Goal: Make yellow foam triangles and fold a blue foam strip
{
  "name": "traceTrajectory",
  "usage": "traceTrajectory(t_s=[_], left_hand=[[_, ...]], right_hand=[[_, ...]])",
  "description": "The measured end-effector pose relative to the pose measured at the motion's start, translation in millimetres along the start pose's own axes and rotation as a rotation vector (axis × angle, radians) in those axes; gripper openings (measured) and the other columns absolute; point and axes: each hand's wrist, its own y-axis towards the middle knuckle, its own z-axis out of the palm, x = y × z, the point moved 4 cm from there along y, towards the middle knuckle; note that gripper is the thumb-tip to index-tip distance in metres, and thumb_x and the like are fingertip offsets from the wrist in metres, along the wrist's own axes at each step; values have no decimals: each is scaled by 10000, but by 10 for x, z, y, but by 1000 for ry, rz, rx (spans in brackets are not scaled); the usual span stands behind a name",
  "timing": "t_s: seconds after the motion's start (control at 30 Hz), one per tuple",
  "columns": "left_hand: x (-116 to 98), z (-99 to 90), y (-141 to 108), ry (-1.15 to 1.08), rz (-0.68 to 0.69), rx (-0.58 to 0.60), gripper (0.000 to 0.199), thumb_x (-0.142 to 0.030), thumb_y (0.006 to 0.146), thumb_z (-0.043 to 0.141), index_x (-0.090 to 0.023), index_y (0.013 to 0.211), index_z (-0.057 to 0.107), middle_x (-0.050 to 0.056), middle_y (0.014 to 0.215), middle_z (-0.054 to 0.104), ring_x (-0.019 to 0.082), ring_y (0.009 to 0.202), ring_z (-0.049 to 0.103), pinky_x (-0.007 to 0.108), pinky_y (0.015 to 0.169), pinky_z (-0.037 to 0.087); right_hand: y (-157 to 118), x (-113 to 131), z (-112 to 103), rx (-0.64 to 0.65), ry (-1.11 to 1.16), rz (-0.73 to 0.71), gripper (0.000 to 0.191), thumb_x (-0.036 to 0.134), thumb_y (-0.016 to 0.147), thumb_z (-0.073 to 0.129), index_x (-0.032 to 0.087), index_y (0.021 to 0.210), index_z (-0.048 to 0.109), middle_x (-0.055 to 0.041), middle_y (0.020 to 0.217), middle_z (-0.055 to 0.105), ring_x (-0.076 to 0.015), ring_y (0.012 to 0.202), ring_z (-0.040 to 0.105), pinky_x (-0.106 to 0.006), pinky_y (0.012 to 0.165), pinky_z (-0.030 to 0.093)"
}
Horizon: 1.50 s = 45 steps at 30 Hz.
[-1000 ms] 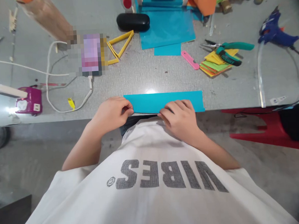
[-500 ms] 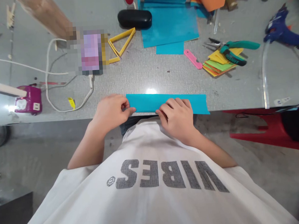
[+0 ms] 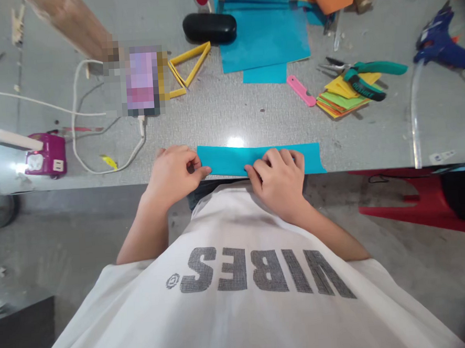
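A long blue paper strip (image 3: 227,159) lies along the table's near edge. At its left end, my left hand (image 3: 177,169) pinches the near corner between thumb and curled fingers. My right hand (image 3: 279,179) rests over the strip right of its middle, with bent fingers on top and the thumb at the near edge, closed on the paper. Part of the strip is hidden under this hand. Its right end sticks out past my fingers, with an uneven near corner.
Beyond the strip lie a pink folding cutter (image 3: 301,91), pliers (image 3: 362,77) on coloured paper (image 3: 340,102), blue sheets (image 3: 264,41), a black case (image 3: 210,28) and yellow folded strips (image 3: 196,63). A glue gun (image 3: 439,43) is right; a cable (image 3: 73,121) and purple plug adapter (image 3: 52,153) are left.
My right hand has slid slightly to the right along the strip. The strip's right end has shifted a little away from me. My left hand stays almost in place.
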Motion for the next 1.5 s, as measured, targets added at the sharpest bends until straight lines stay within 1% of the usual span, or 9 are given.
traceTrajectory(t_s=[0.17,0.27,0.33,0.43,0.53,0.73,1.2,1.3,1.5], left_hand=[[-8,18,-34,21,13,-11,289,-362,983,807,-231,789,638,44,837,693,260,879,636,529,954,511],[-160,-9,-84,84,108,-59,53,-265,1007,759,-238,963,746,91,1011,732,316,1016,673,580,997,495],[-321,-7,-94,131,239,-73,176,-163,1032,669,-262,1102,797,114,1155,765,339,1122,694,606,1042,487],[-548,95,-31,123,472,-9,397,-61,1058,537,-280,1257,802,114,1375,780,338,1312,704,583,1111,518],[-646,265,116,26,563,35,401,-67,1089,489,-229,1304,786,142,1527,740,329,1451,679,554,1201,544],[-622,452,257,-115,366,-54,189,-186,1119,577,-191,1068,760,163,1509,773,334,1361,759,538,1163,603],[-771,435,158,-17,290,-31,231,-144,1086,576,-210,1037,791,159,1580,728,356,1501,689,614,1307,527],[-778,414,153,-16,271,-40,227,-169,1093,582,-203,1018,793,159,1529,740,363,1443,690,595,1225,560],[-795,340,217,50,100,8,176,-250,1053,673,-204,928,789,146,1142,752,364,1120,679,555,929,556]], right_hand=[[-104,-114,12,-71,-28,-43,398,445,1153,620,244,842,766,-83,950,672,-261,942,528,-498,1022,365],[-113,-152,22,-68,-58,-94,403,474,1160,616,254,855,760,-67,949,672,-252,943,531,-497,1052,349],[-68,-177,25,-51,-83,-108,378,461,1162,617,258,877,760,-64,955,675,-254,958,536,-501,1061,338],[60,-224,23,-39,-81,-101,327,407,1157,631,250,902,761,-70,973,676,-261,984,538,-503,1065,321],[185,-265,41,7,-32,-82,291,359,1151,632,245,920,767,-75,996,672,-268,1015,536,-498,1051,303],[187,-288,72,64,13,-52,278,361,1165,604,236,969,758,-77,1032,676,-276,1041,534,-489,1024,296],[-5,-414,-12,-24,205,-4,210,342,1104,709,259,912,705,-52,994,722,-273,999,604,-472,952,403],[-52,-518,-49,-60,227,39,226,346,1085,730,258,879,703,-53,980,714,-274,988,609,-476,951,429],[-92,-683,-104,-93,234,126,283,435,1090,718,256,870,713,-66,966,694,-284,988,612,-476,906,446]])
